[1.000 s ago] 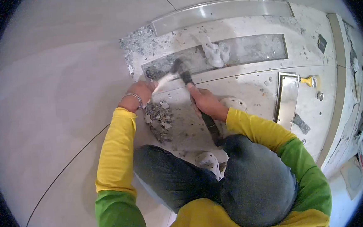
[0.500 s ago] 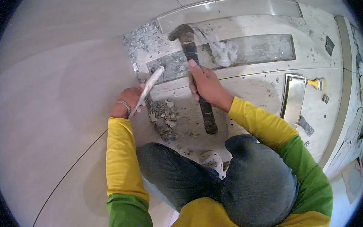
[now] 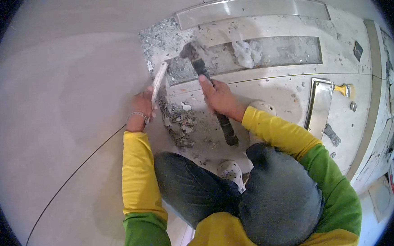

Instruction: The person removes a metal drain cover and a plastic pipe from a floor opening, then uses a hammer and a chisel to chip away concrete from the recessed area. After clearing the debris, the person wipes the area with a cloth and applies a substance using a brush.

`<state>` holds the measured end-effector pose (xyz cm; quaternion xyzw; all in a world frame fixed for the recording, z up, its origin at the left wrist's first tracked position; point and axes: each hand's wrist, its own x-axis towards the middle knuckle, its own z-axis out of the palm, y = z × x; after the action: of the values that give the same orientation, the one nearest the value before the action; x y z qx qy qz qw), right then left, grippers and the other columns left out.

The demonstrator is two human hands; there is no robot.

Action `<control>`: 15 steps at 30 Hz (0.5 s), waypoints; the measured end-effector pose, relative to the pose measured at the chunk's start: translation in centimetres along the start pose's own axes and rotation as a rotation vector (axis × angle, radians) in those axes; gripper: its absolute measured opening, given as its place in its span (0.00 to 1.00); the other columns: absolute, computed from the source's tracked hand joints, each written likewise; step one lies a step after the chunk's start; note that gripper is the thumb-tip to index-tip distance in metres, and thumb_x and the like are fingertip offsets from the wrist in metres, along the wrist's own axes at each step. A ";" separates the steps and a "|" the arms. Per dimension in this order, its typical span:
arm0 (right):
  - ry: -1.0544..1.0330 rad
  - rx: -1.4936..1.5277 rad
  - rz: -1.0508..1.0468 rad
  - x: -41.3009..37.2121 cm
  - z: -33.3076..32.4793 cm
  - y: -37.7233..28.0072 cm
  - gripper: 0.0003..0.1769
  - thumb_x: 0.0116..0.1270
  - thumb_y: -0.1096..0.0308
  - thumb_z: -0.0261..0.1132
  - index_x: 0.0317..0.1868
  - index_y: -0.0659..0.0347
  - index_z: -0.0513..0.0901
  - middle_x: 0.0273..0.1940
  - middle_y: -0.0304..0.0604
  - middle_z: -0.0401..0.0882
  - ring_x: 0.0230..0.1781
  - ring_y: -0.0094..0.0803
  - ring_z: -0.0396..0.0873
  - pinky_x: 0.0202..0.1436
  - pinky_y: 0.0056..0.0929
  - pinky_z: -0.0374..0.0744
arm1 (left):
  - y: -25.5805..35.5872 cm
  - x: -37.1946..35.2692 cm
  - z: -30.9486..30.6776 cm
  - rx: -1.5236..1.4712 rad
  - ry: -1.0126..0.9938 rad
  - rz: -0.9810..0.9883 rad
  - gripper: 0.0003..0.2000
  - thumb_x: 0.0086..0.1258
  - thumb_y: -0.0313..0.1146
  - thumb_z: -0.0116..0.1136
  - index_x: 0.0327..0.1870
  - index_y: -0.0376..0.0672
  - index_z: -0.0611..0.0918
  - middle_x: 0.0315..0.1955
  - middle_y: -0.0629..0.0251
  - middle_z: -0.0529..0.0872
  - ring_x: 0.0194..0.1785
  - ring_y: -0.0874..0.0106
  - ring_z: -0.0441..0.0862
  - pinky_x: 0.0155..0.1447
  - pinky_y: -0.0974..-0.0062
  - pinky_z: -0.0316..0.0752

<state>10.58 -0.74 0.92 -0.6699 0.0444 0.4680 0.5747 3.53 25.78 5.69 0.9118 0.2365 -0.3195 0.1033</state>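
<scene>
The floor (image 3: 61, 108) is laid in large pale tiles with thin joints. Toward the far side a long narrow channel (image 3: 283, 52) is cut into it, its bed rough and grey, with a crumpled white rag (image 3: 247, 52) lying in it. A steel drain cover (image 3: 253, 7) lies flat just beyond the channel. Near its left end sits a heap of rubble (image 3: 177, 124), with chips scattered around. To the right lie a second steel cover (image 3: 318, 106) and, just beside it, a yellow-handled tool (image 3: 340, 89).
</scene>
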 end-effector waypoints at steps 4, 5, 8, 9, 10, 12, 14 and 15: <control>-0.026 0.034 -0.094 0.3 -0.7 -2.8 0.42 0.70 0.29 0.47 0.32 0.68 0.77 0.18 0.48 0.77 0.17 0.40 0.79 0.26 0.42 0.77 | -0.3 -1.2 1.7 -0.468 -0.112 -0.234 0.28 0.77 0.58 0.45 0.38 0.37 0.81 0.19 0.59 0.82 0.14 0.66 0.78 0.18 0.66 0.72; -0.004 0.036 -0.135 0.5 -0.1 -3.0 0.43 0.71 0.29 0.47 0.32 0.69 0.77 0.18 0.48 0.77 0.17 0.40 0.79 0.26 0.42 0.77 | -0.6 -1.4 2.5 -0.472 -0.109 -0.234 0.28 0.77 0.58 0.45 0.38 0.37 0.81 0.19 0.59 0.82 0.14 0.66 0.78 0.18 0.66 0.72; 0.044 -0.035 -0.252 0.8 2.0 -2.3 0.43 0.71 0.29 0.46 0.33 0.69 0.77 0.20 0.52 0.78 0.20 0.44 0.81 0.29 0.43 0.78 | -0.8 -1.8 3.7 -0.556 -0.001 -0.181 0.29 0.77 0.59 0.44 0.35 0.38 0.81 0.18 0.60 0.81 0.14 0.66 0.78 0.19 0.66 0.73; 0.061 -0.103 -0.326 0.7 2.5 -1.9 0.43 0.72 0.30 0.45 0.34 0.70 0.78 0.22 0.55 0.79 0.24 0.47 0.82 0.32 0.44 0.79 | -1.0 -1.9 4.0 -0.504 0.002 -0.151 0.30 0.77 0.60 0.43 0.35 0.37 0.81 0.18 0.60 0.81 0.14 0.66 0.78 0.19 0.66 0.73; 0.061 -0.108 -0.329 0.8 2.5 -1.7 0.43 0.72 0.30 0.45 0.34 0.70 0.78 0.22 0.55 0.79 0.24 0.47 0.82 0.32 0.44 0.79 | -1.1 -2.1 4.1 -0.450 0.009 -0.121 0.31 0.77 0.61 0.42 0.34 0.37 0.81 0.18 0.59 0.80 0.14 0.66 0.78 0.19 0.65 0.73; -0.268 -0.302 0.002 1.4 2.4 -1.8 0.44 0.72 0.30 0.45 0.37 0.71 0.80 0.29 0.63 0.81 0.34 0.57 0.83 0.42 0.49 0.78 | -2.0 -1.8 6.3 -0.196 0.174 -0.080 0.32 0.76 0.62 0.41 0.34 0.38 0.81 0.17 0.59 0.80 0.14 0.66 0.78 0.20 0.65 0.73; -0.165 -0.324 -0.085 1.3 3.0 -1.2 0.44 0.72 0.30 0.45 0.38 0.72 0.80 0.32 0.65 0.81 0.38 0.60 0.81 0.44 0.51 0.77 | -2.2 -1.9 7.0 0.073 0.327 -0.038 0.32 0.76 0.63 0.40 0.34 0.38 0.82 0.17 0.58 0.80 0.14 0.66 0.78 0.20 0.65 0.74; -0.069 -0.343 -0.161 0.9 3.5 -0.8 0.44 0.72 0.30 0.46 0.38 0.72 0.81 0.34 0.68 0.81 0.42 0.63 0.80 0.47 0.52 0.76 | -1.8 -2.5 6.9 -0.108 0.332 -0.017 0.33 0.76 0.64 0.39 0.34 0.38 0.82 0.16 0.58 0.80 0.14 0.66 0.77 0.19 0.65 0.73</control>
<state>9.57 2.86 1.24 -0.7430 -0.1097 0.4438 0.4888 -2.78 24.08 1.82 0.9430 0.2751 -0.1522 0.1091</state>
